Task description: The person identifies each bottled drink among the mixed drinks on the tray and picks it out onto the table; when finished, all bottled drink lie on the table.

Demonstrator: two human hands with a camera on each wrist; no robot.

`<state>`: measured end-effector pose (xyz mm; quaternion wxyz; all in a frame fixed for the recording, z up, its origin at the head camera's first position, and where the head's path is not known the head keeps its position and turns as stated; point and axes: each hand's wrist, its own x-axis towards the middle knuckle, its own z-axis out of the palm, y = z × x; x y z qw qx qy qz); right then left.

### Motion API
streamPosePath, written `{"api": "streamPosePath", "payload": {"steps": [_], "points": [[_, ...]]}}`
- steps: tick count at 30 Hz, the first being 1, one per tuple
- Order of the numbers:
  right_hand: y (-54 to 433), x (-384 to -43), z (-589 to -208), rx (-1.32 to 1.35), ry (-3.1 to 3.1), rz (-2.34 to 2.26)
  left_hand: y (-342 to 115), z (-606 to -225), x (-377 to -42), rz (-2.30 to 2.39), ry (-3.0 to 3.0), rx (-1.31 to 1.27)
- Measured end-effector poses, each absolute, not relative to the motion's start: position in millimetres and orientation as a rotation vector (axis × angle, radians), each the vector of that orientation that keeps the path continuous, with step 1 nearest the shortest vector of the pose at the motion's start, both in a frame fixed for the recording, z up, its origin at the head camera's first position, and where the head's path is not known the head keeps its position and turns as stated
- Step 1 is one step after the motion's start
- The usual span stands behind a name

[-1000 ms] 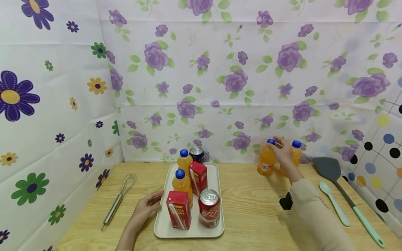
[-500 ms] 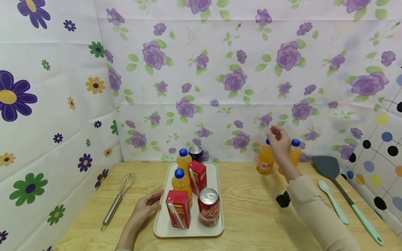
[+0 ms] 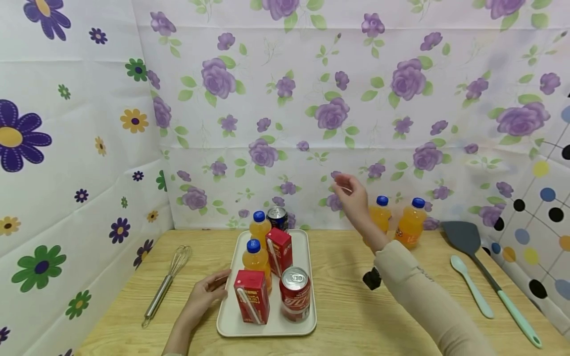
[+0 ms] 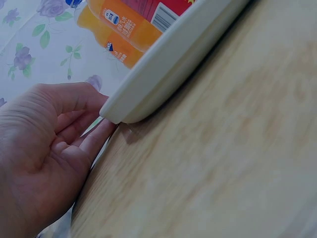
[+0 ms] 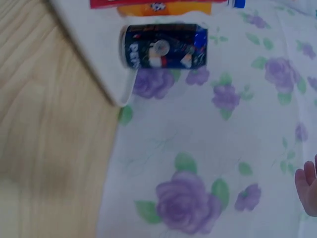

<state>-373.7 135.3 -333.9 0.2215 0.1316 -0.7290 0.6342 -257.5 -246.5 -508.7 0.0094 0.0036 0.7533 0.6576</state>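
My left hand [image 3: 205, 296] rests its relaxed fingertips against the left edge of a cream tray [image 3: 278, 330]; the left wrist view shows those fingers [image 4: 94, 136] right at the rim. On the tray stand two orange drink bottles [image 3: 256, 259] with blue caps, two red drink cartons [image 3: 252, 297] with straws, a red soda can [image 3: 295, 300] and a dark blue Pepsi can [image 5: 166, 47]. Raised over the table to the right of the tray, my right hand [image 3: 354, 198] holds nothing, its fingers loosely bent. Its forearm partly hides one of two more orange bottles [image 3: 410, 227] by the back wall.
A wire whisk [image 3: 166, 287] lies left of the tray. To the far right are a pale green spoon [image 3: 473, 287] and a grey spatula [image 3: 465, 238] with a mint handle. Flowered cloth walls [image 3: 285, 123] border the wooden table [image 3: 343, 316] at back and left.
My right hand has come away from the bottle cap at the back right, rising and moving left toward the tray with nothing in it. The left hand stays at the tray's edge.
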Motion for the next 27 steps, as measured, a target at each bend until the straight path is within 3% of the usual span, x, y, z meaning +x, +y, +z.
{"api": "streamPosePath", "payload": {"steps": [9, 27], "points": [[78.8, -379.6, -321.9, 0.579, -2.002, 1.670, -245.9, -507.8, -258.8, 2.051, 2.359, 0.007], [18.0, -384.9, -370.3, 0.804, -2.397, 1.695, -243.2, -507.1, -257.7, 2.022, 2.405, -0.006]]}}
